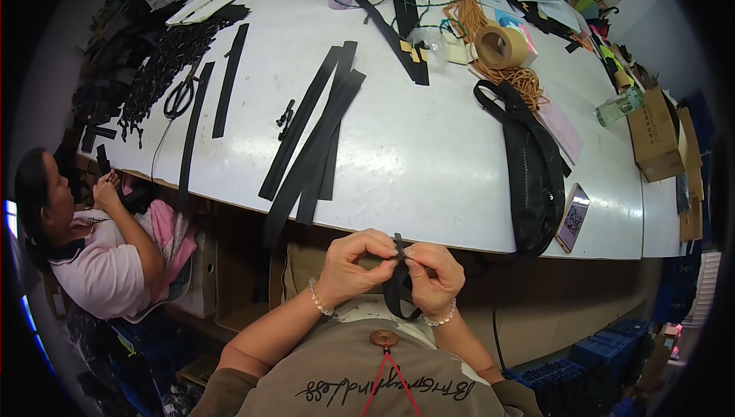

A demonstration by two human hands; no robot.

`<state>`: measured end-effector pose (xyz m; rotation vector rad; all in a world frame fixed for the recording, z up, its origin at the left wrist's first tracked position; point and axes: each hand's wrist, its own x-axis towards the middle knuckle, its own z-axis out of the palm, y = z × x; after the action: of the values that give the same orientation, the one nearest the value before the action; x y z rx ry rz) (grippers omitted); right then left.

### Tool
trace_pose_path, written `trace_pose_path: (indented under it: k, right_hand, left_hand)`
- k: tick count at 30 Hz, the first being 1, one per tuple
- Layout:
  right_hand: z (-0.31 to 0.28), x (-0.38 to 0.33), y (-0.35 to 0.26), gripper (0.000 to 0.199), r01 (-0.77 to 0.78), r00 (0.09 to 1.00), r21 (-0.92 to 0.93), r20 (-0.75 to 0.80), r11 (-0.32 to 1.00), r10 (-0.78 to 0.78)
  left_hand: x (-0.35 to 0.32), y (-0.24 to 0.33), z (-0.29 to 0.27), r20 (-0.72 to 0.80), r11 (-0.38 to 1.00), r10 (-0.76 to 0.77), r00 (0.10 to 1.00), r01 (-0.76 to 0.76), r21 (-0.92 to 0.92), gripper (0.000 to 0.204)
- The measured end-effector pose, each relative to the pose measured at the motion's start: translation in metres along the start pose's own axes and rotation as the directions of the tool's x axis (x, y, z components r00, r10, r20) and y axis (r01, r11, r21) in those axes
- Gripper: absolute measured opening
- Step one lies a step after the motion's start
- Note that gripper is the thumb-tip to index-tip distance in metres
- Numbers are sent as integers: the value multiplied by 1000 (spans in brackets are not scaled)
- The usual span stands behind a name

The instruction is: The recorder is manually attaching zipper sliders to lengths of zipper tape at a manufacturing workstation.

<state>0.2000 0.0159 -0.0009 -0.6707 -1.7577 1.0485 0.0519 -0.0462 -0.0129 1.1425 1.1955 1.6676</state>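
My left hand (361, 258) and my right hand (434, 270) meet just off the table's front edge. Both are closed in a pinch on a black strap (396, 294), which hangs in a loop below the fingers. Where the fingertips come together, a small dark piece shows on the strap; its kind is too small to make out. Beyond my left hand, several long black straps (312, 137) lie across one another on the table. Small black fittings (285, 117) rest beside them.
A black bag (528, 172) and a phone (573, 218) lie at the right. Scissors (181, 98) and more straps (231, 80) are at the left. A tape roll (501, 47), tan cord (521, 84) and a box (657, 135) stand farther off. A co-worker (99, 225) sits at the left.
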Motion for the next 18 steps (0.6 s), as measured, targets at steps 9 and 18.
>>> trace_pose_path:
  k: [9,18]
  right_hand:
    - [-2,-6,5,6,-188,982,301,25,935,190]
    - [6,-14,3,8,-208,974,278,-27,938,224]
  left_hand:
    - [10,7,-5,141,985,115,983,-132,115,17]
    - [2,-2,-5,103,987,105,989,-116,108,16]
